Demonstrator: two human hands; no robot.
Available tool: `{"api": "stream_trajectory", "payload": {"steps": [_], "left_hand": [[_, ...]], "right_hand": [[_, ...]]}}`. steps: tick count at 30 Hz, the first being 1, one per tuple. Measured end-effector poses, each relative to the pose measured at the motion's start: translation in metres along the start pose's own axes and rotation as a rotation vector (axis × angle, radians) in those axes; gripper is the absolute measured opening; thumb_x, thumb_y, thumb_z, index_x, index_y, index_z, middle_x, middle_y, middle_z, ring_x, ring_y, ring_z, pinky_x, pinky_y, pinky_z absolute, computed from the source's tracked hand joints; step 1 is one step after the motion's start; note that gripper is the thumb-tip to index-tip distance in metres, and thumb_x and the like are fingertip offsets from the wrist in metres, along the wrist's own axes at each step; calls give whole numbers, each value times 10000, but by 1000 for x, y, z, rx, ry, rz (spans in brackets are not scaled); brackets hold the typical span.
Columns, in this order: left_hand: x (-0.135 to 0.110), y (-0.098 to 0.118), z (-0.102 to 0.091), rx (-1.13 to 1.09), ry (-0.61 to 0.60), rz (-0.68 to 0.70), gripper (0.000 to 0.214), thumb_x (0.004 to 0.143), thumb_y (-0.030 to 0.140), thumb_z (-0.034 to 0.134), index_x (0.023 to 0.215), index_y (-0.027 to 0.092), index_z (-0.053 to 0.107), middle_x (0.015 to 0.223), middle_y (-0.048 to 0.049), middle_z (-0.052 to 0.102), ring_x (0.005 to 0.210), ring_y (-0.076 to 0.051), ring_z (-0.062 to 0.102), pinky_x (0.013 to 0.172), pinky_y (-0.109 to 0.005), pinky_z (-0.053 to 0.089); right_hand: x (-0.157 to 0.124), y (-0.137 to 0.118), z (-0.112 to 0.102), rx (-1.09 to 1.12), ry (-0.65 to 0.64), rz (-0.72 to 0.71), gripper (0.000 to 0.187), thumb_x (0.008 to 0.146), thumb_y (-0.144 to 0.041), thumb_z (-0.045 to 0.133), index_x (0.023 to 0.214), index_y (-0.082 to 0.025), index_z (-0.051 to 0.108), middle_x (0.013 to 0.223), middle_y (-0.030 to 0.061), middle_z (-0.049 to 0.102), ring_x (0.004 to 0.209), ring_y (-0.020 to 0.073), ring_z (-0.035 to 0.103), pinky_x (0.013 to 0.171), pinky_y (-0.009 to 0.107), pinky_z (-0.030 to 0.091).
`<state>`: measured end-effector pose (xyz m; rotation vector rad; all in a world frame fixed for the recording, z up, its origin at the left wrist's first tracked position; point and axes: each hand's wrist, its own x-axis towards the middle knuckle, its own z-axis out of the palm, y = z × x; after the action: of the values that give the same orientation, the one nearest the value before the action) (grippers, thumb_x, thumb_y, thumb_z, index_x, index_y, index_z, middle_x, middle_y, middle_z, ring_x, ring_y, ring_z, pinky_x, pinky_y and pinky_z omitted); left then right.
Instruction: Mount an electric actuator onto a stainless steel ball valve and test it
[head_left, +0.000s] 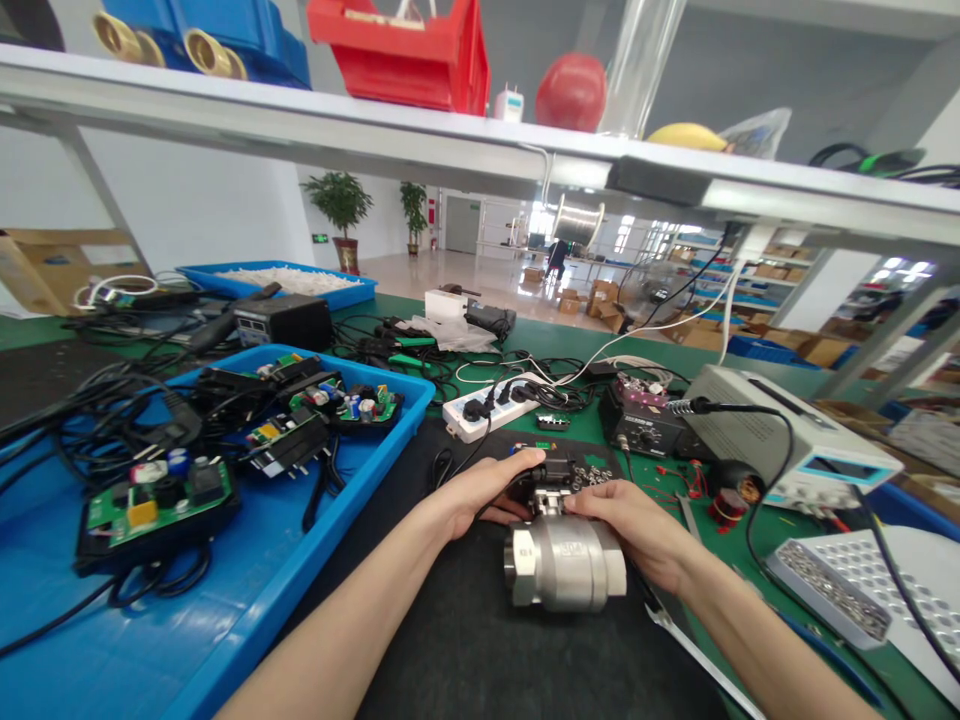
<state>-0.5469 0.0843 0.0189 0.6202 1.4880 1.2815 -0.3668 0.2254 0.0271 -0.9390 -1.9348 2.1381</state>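
Observation:
A steel ball valve (568, 562) lies on a black mat (480, 660) in front of me, its bore running left to right. Behind its top mount (551, 503) is a black boxy part (556, 468) with a bit of green circuit board; whether the two are joined I cannot tell. My left hand (491, 492) is closed round the left side of that black part, thumb on top. With bent fingers, my right hand (626, 515) grips the valve at its top mount from the right. A wrench (697, 650) lies beside my right forearm.
A blue tray (375, 480) holds circuit boards and black cables at left. Behind the hands are a white power strip (487, 405) and scattered nuts (592, 478). A soldering station (645, 420), a bench instrument (795, 430) and a box of small metal parts (829, 592) stand right. A shelf (450, 125) crosses overhead.

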Motion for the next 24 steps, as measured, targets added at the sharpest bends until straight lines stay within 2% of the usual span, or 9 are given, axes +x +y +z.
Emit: {"api": "stream_trajectory", "payload": {"steps": [4, 13, 24], "left_hand": [[0, 1, 0, -4, 0, -3, 689, 796, 797, 712, 1068, 172, 815, 1049, -123, 824, 804, -211, 753, 718, -276, 615], [0, 0, 0, 5, 6, 6, 694, 800, 799, 703, 1079, 172, 806, 1054, -133, 823, 822, -231, 758, 741, -299, 622], [0, 0, -1, 2, -8, 14, 699, 814, 792, 694, 1136, 181, 799, 1128, -128, 818, 812, -208, 757, 735, -278, 617]], "right_hand": [[4, -4, -4, -56, -8, -6, 398, 598, -444, 960, 638, -121, 730, 581, 6, 629, 540, 99, 453, 550, 268, 300], [2, -6, -3, -125, 5, -24, 406, 622, -493, 927, 624, -142, 723, 570, 2, 612, 548, 108, 422, 556, 286, 274], [-4, -13, -4, -295, 43, -50, 457, 702, -567, 895, 742, -118, 821, 628, 27, 667, 599, 123, 444, 577, 277, 269]]}}
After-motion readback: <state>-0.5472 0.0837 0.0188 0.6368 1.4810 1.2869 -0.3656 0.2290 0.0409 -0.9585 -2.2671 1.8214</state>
